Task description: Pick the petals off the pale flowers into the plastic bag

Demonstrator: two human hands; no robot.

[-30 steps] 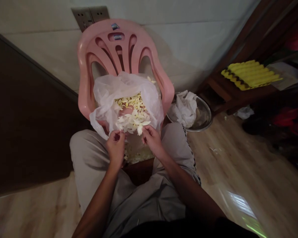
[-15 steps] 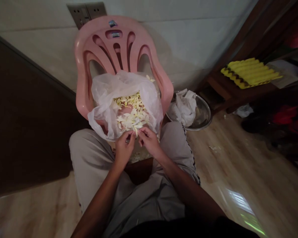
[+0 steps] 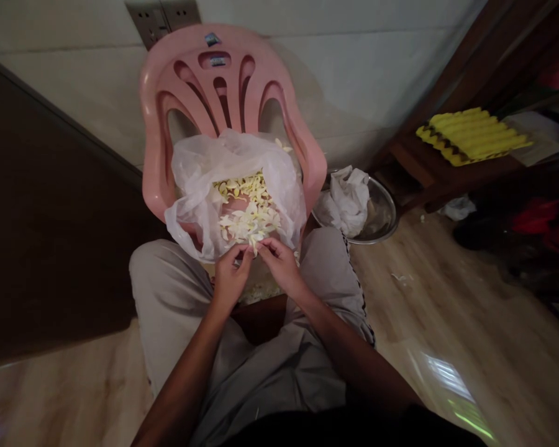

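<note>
My left hand (image 3: 231,268) and my right hand (image 3: 279,264) meet at the near edge of a white plastic bag (image 3: 193,167). Pinched between the fingertips of both is a small pale, petal-like piece (image 3: 254,247); its exact kind is too small to make out. Just beyond my fingers, more whitish-yellow petal-like pieces (image 3: 249,218) lie heaped in the opened bag. The bag rests on the seat of a pink plastic chair (image 3: 151,167) that faces me. Some of the chair's seat shows between the pieces.
A metal basin (image 3: 386,214) holding a crumpled white bag (image 3: 349,202) stands on the floor to the right. Yellow egg trays (image 3: 472,136) lie on a low wooden shelf (image 3: 414,164). A dark panel (image 3: 51,236) is at left. Wall sockets (image 3: 163,18) sit behind the chair.
My right hand's fingers have closed in a little toward the left hand at the pale piece. The bag, chair and basin stay as they were.
</note>
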